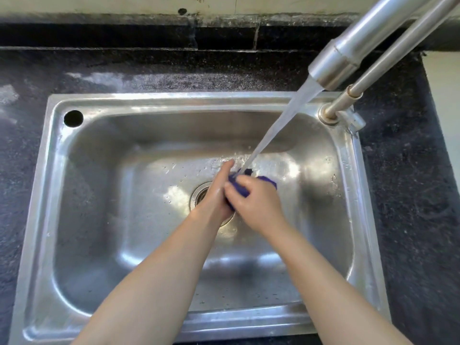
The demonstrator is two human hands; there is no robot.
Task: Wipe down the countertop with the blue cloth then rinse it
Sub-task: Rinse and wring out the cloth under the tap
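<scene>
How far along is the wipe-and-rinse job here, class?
Wiping looks done: the countertop shows wet streaks. In hand: the left hand and right hand grip the blue cloth under the faucet stream, over the sink. Left: finishing the rinse and shutting off the water.

I'm standing at a kitchen sink, most likely in a home. A stainless steel sink [74, 170] with a drain [199, 195] at its centre fills the middle of the frame, set into a dark speckled stone countertop [410, 195]. A metal faucet [348, 53] reaches in from the upper right, running water [281, 120]. Along the top edge runs a stained pale wall [99, 3].
</scene>
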